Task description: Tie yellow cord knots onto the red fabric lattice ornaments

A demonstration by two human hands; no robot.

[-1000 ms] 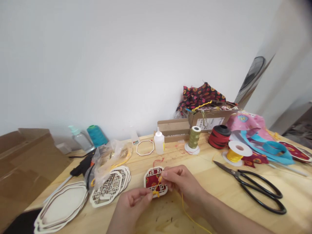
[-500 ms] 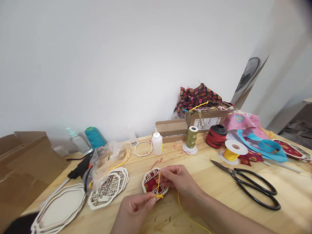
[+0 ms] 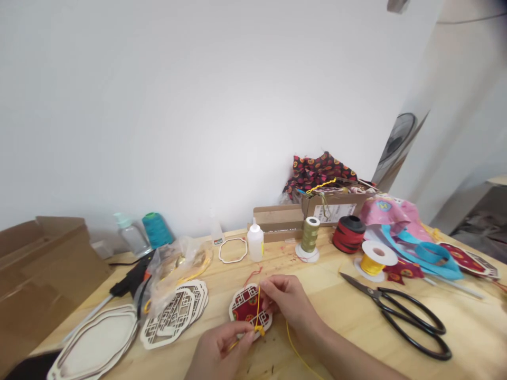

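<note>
A small lattice ornament (image 3: 246,309), cream frame over red patterned cloth, lies on the wooden table (image 3: 325,295) just in front of me. A yellow cord (image 3: 259,311) runs taut across it. My left hand (image 3: 222,351) pinches the cord's knotted lower end at the ornament's near edge. My right hand (image 3: 287,301) pinches the cord at the ornament's right upper edge, fingers closed. The rest of the cord trails off to the lower right past my right wrist.
Black scissors (image 3: 400,314) lie at the right. Spools of yellow (image 3: 374,261), olive (image 3: 309,237) and red (image 3: 348,234) cord stand behind, with a glue bottle (image 3: 255,243). Stacked lattice frames (image 3: 176,314), a glue gun (image 3: 129,279) and cardboard boxes (image 3: 43,269) fill the left.
The cord between my hands has swung from slanted to nearly upright. My left hand has drawn the knotted end down and right, nearer the ornament's lower edge. The camera tilted up slightly.
</note>
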